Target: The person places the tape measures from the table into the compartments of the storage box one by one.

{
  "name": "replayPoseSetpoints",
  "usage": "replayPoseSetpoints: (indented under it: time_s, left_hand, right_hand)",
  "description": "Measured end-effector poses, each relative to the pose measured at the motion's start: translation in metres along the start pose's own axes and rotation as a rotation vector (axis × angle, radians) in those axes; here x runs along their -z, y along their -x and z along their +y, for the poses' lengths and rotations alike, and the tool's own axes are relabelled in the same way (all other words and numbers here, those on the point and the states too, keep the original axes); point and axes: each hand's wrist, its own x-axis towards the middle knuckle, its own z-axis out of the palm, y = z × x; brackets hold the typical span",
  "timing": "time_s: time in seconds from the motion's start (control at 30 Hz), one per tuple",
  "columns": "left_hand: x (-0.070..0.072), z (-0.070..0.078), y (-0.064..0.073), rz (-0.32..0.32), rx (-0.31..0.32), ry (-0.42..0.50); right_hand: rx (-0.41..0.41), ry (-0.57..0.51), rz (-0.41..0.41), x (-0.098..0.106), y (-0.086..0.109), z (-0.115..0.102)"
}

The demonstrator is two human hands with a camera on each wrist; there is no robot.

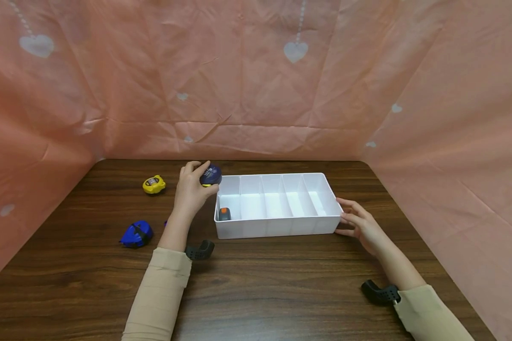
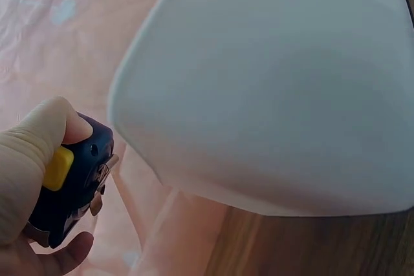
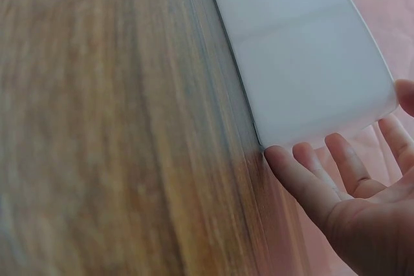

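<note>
My left hand (image 1: 190, 188) holds a dark blue tape measure (image 1: 211, 174) with a yellow button, just past the left end of a white divided box (image 1: 277, 228). The left wrist view shows the thumb on top of the tape measure (image 2: 76, 171), fingers beneath it. At the box's right end is my right hand (image 1: 364, 228); its extended fingertips (image 3: 277, 154) touch the end wall, the thumb up by the rim. A grey tape measure (image 1: 224, 214) with an orange button stands in the leftmost compartment.
On the wooden table (image 1: 256, 284), a yellow tape measure (image 1: 154, 184) and a blue tape measure (image 1: 137, 234) lie left of my left arm. A small purple bit (image 1: 165, 223) peeks out beside that forearm, mostly hidden. Pink cloth (image 1: 256, 109) hangs at the back and sides.
</note>
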Motion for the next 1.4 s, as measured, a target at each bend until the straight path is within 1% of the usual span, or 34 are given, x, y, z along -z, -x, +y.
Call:
replayPoseSetpoints:
  time_s: [0.27,0.6,0.77,1.0,1.23,1.4]
  left_hand:
    - [0.002,0.012,0.001,-0.006,-0.03,0.02]
    - [-0.001,0.021,0.002,-0.022,-0.077,0.031]
    - [-0.003,0.027,0.003,-0.042,-0.09,0.052]
    - [-0.003,0.035,0.006,-0.054,-0.116,0.081]
    - [-0.003,0.044,0.008,-0.076,-0.14,0.148]
    - [-0.005,0.049,0.01,-0.089,-0.166,0.15]
  right_hand:
    - [0.002,-0.001,0.003,0.0,0.0,-0.001]
    - [0.006,0.007,0.0,0.0,0.0,0.0]
    - [0.008,0.013,-0.002,0.0,0.0,0.0]
    - [0.006,0.02,-0.001,0.0,0.0,-0.001]
    - [0.001,0.031,0.002,0.0,0.0,0.0]
    - [0.001,0.034,0.002,0.0,0.0,0.0]
